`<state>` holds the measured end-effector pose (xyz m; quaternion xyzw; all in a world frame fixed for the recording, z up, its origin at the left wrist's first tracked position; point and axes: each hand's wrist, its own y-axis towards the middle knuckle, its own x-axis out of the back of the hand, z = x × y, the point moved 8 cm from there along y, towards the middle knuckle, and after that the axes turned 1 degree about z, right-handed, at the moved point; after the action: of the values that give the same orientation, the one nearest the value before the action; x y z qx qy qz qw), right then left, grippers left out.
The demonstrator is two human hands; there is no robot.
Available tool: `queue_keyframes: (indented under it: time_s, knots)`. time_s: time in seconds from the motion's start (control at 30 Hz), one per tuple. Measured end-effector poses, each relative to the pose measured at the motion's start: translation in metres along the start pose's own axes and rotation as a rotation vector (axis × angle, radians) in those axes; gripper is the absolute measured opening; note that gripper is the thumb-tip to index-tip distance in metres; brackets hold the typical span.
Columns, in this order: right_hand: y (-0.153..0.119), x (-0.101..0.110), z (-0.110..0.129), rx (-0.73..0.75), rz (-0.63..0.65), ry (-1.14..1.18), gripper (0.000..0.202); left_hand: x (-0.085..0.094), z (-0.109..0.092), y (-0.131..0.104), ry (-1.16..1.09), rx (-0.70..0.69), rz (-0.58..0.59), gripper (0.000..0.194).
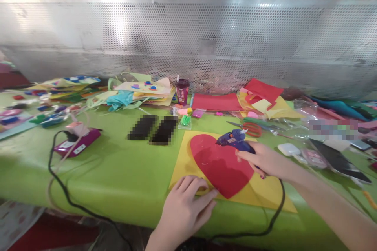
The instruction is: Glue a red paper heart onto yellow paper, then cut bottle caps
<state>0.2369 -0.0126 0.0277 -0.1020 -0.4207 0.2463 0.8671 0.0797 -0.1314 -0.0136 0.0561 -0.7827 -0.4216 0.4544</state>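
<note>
A blue hot glue gun [232,138] is gripped in my right hand [259,159], its nozzle pointing left over the upper part of a red heart [224,164]. The heart lies on a yellow sheet [277,196] near the table's front edge. Thin strands or small marks show on the red surface. My left hand [188,204] rests on the lower left of the yellow sheet, fingers bent and apart, thumb reaching to the heart's lower edge. Nothing shows in its grasp. From the gun a black cord [278,208] hangs down past the table edge.
On the green table [118,172] are a purple power strip [78,143] at left and two dark blurred rectangles [163,130]. Scissors [250,128], a lidded cup [182,91] and red sheets [216,102] stand behind. Earbuds case [288,149] and tablet [338,160] lie right.
</note>
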Motion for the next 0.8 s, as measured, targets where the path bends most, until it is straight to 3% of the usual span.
queue_keyframes:
  time_s: [0.47, 0.8]
  knots:
    - [-0.017, -0.016, 0.010, 0.033, 0.045, -0.036, 0.020, 0.001, -0.001, 0.002, 0.025, -0.018, -0.004, 0.020]
    - [-0.060, -0.028, 0.003, 0.006, 0.118, -0.062, 0.019, 0.013, -0.001, -0.005, -0.103, -0.029, -0.164, 0.017]
